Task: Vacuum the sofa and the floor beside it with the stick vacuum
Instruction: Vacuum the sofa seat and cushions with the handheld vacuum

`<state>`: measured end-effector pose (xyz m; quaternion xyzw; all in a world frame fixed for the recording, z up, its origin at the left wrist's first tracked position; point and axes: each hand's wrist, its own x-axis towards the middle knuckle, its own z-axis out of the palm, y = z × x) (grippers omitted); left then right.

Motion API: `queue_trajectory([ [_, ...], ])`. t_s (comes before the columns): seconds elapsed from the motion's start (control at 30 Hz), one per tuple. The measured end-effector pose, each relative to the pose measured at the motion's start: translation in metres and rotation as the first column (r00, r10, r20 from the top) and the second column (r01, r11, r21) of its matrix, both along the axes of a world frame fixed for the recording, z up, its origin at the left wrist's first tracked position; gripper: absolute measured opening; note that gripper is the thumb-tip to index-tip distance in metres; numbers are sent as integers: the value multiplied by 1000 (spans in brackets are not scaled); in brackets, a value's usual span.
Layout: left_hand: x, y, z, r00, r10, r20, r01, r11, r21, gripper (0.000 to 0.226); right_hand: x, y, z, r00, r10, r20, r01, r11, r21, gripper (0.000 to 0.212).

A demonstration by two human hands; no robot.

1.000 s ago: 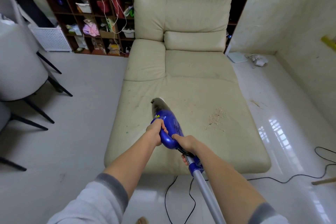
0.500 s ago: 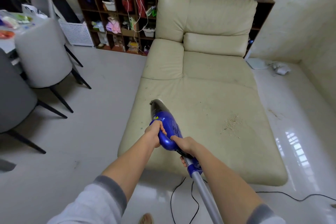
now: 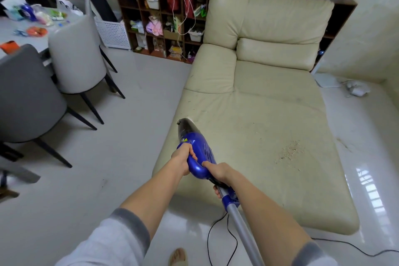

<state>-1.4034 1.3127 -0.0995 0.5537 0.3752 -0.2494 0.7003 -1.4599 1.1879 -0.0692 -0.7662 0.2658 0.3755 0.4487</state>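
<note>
A blue stick vacuum [image 3: 199,151] is held over the left front part of the cream sofa [image 3: 269,119], its dark nozzle end pointing away from me. My left hand [image 3: 183,158] grips the blue handle loop. My right hand [image 3: 218,174] grips the vacuum just behind it, where the body meets the silver tube [image 3: 241,229]. A patch of light crumbs [image 3: 290,151] lies on the seat to the right of the vacuum.
The vacuum's black cord [image 3: 218,237] trails over the glossy floor [image 3: 129,136] at the sofa's front. Grey chairs [image 3: 75,49] and a cluttered table [image 3: 23,26] stand at left. A dark shelf unit [image 3: 164,19] is behind the sofa. My foot [image 3: 178,257] shows below.
The view has swung left, bringing the chairs and table into sight. Both hands keep the same hold on the vacuum, which stays over the sofa's left front.
</note>
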Motion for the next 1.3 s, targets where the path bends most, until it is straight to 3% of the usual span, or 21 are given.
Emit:
queue_trajectory([
  [0.5,-2,-36,24,998,-2,62,-1,998,55,14,-13,-30,18,993,-96,62,94,995,38,42],
  [0.87,-21,-169,45,956,-270,114,267,963,46,16,-60,-142,34,939,-324,118,325,946,11,42],
  [1.3,-84,-350,39,821,-567,69,563,824,63,18,-146,-289,21,784,-611,111,616,788,-17,46],
])
